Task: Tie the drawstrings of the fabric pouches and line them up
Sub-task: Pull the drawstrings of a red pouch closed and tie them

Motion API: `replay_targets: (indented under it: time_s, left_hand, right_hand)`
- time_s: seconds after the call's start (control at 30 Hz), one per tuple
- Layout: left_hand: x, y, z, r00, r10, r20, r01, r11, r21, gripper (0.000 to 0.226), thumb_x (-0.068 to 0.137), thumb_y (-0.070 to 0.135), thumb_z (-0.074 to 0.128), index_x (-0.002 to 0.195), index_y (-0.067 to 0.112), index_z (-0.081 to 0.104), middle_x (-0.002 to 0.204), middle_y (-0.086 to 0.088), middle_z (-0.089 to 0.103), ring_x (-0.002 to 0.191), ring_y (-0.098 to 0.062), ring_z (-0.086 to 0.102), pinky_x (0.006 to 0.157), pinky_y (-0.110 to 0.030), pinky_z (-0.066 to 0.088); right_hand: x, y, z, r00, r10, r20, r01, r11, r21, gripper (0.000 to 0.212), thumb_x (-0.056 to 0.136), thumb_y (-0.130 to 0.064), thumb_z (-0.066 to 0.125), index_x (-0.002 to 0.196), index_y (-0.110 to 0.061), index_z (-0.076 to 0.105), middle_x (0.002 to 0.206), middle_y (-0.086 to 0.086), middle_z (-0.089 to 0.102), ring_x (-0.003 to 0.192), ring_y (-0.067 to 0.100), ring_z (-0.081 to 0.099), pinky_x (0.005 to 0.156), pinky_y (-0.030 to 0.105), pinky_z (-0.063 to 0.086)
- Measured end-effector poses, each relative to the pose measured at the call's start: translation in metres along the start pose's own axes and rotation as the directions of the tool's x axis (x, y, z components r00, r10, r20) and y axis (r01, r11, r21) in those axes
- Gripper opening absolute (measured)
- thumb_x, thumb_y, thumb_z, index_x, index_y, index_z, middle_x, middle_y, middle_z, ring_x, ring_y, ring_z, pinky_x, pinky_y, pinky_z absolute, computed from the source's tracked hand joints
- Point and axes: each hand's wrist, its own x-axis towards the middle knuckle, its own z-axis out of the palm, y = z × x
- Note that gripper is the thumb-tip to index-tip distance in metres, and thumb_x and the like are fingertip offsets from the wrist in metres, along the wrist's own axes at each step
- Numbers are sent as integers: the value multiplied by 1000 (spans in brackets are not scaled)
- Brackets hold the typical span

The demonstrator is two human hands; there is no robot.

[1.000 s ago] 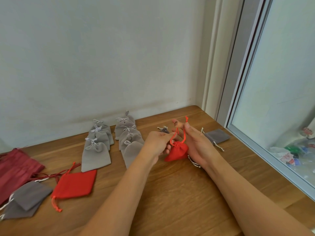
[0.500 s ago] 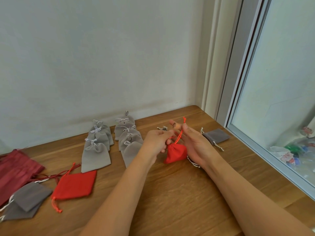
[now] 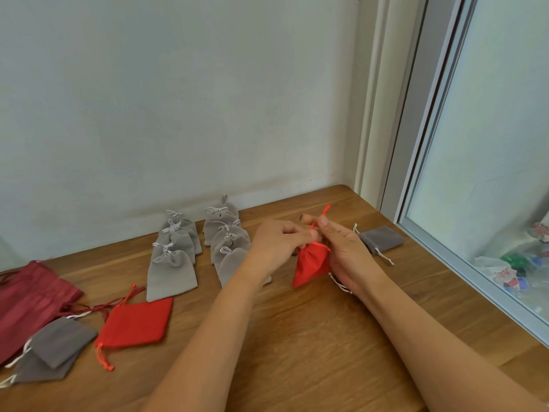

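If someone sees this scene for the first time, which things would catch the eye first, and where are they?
First, the bright red pouch in the middle, held between the left hand and the right hand, which pinch its drawstring. Next, two rows of tied grey pouches run from beside the left hand toward the wall. A second red pouch lies flat on the table, front left.

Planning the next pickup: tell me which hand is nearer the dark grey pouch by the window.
Right. The right hand is just left of the dark grey pouch, apart from it; the left hand is farther left, beyond the held red pouch.
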Motion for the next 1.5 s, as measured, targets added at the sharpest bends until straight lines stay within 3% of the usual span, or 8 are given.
replay_targets:
  time_s: [0.33, 0.47, 0.63, 0.9, 1.07, 1.17, 1.33, 1.5]
  left_hand:
    - [4, -2, -10, 986, 63, -151, -64, 998, -4, 19, 86, 16, 69, 74, 2, 72, 49, 12, 59, 43, 5, 49, 51, -7, 36]
    - [6, -5, -16, 989, -10, -149, 6, 1000, -30, 21, 86, 18, 70, 71, 3, 73, 68, -10, 68, 46, 0, 45, 55, -15, 37]
    - [5, -7, -23, 984, -165, -60, 155, 976, -152, 13, 84, 15, 72, 78, 4, 69, 73, -2, 71, 48, -3, 47, 43, -13, 31]
    - [4, -8, -24, 955, -265, 133, 296, 881, -369, 6, 80, 6, 72, 82, 11, 69, 76, -2, 64, 66, -6, 53, 54, -14, 41]
    - [0, -4, -27, 995, -44, 92, 64, 972, -224, 13, 73, 8, 78, 82, 13, 72, 93, -11, 74, 93, -21, 69, 92, -31, 49]
    - [-1, -3, -25, 997, 65, 41, -62, 996, -58, 15, 75, 9, 79, 82, 19, 70, 87, -9, 74, 86, -19, 70, 89, -29, 51]
    - [-1, -4, -21, 974, 225, -34, -215, 961, 176, 15, 81, 4, 70, 77, 18, 67, 79, -1, 71, 73, -11, 67, 64, -16, 51]
    - [1, -12, -17, 958, 287, -3, -262, 879, 399, 17, 87, 15, 67, 102, 20, 71, 91, 10, 68, 83, -6, 61, 76, -15, 48]
  right_hand:
    - [-6, 3, 8, 986, -168, -8, 153, 913, -379, 27, 80, -24, 67, 98, -6, 75, 96, 5, 75, 96, 12, 69, 89, 20, 50]
    - [-6, 1, 7, 971, -229, -69, 178, 886, -428, 10, 84, -13, 68, 84, -19, 76, 81, -11, 75, 84, -2, 66, 77, 11, 47]
    - [-1, -1, 0, 978, -105, -180, 68, 978, -199, 7, 72, -22, 74, 74, -16, 78, 67, -7, 69, 61, 0, 54, 66, 16, 43]
    - [0, -3, -9, 996, -6, 86, 11, 998, -57, 39, 52, -48, 90, 68, -16, 75, 77, -2, 63, 64, 7, 45, 58, 17, 36]
    - [-2, -5, -8, 993, 36, 114, -33, 999, -22, 59, 69, -48, 78, 85, 7, 67, 86, 11, 65, 60, 6, 47, 54, 19, 35]
    - [-2, -3, -4, 994, 69, 86, -63, 995, -75, 46, 71, -55, 73, 60, -12, 60, 80, 18, 60, 54, 12, 45, 49, 21, 36]
    - [-1, 1, -4, 997, 0, 80, 2, 1000, -21, 58, 49, -37, 94, 80, -12, 52, 64, 6, 59, 52, 13, 56, 49, 20, 48]
    - [-3, 2, -6, 996, -19, 90, 29, 993, -110, 36, 65, -27, 85, 84, -11, 59, 70, 5, 63, 59, 12, 57, 56, 19, 49]
